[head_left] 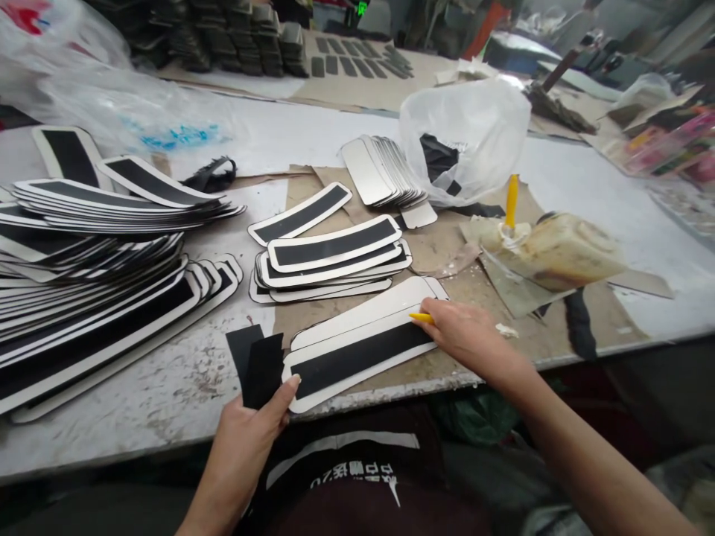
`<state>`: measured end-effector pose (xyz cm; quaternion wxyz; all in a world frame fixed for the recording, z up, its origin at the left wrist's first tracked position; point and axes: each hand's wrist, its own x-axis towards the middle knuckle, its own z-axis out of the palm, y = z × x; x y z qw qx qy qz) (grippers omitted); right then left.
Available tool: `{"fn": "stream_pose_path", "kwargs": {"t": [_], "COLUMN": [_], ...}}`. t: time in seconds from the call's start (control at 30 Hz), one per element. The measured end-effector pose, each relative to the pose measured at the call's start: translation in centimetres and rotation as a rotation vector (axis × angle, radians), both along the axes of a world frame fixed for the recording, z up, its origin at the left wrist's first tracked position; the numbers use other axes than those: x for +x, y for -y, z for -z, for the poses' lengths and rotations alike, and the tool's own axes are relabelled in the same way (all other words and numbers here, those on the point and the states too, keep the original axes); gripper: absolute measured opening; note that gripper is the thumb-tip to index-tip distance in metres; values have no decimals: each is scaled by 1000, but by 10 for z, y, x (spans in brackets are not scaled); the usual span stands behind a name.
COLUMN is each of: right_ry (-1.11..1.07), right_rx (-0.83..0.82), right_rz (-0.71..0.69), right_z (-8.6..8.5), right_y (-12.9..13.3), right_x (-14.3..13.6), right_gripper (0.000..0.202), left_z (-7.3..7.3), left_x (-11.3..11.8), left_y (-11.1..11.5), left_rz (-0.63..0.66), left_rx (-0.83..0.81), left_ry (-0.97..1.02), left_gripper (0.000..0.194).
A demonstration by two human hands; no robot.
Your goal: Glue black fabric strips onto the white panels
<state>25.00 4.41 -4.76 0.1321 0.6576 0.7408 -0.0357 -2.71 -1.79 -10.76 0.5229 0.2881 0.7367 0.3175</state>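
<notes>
In front of me a white curved panel [357, 346] with a black strip along it lies at the table's front edge, over another plain white panel [363, 313]. My left hand [246, 439] is closed at its left end, with the thumb on the corner. Black strips [262, 368] stick up from the same hand. My right hand [466, 339] is closed around a small yellow tool [421, 318] at the panel's right end; the fingers hide most of the tool. Just behind lies a pile of similar panels [335, 249].
Tall stacks of strip-faced panels [94, 298] fill the left side. Farther back are a fanned stack of pale plates [380, 171] and a clear plastic bag [469, 134] with black scraps. At right, a glue-stained plastic container [564, 249] lies beside an upright yellow handle [512, 201].
</notes>
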Motion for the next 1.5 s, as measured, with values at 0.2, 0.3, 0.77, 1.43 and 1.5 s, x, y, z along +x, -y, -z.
{"fn": "stream_pose_path", "kwargs": {"t": [0.2,0.3,0.77,1.43,1.5], "right_ry": [65,52,-24,-247,-398], "right_rx": [-26,-46,-160,164,246], "right_rz": [-26,-43,16,166,226], "right_z": [4,6,14,1,-3], "right_y": [-8,-11,-23,-3,3], "right_x": [-1,0,9,38,44], "right_gripper": [28,27,32,41,43], "left_z": [-1,-3,-3,-16,-15], "left_x": [-1,1,7,5,2], "left_y": [2,1,-6,-2,-2], "left_rz": [-5,-37,-149,-170,-175], "left_rx": [-42,-72,-94,-20,-26], "left_ry": [8,33,47,118,140], "left_gripper": [44,43,43,43,43]}}
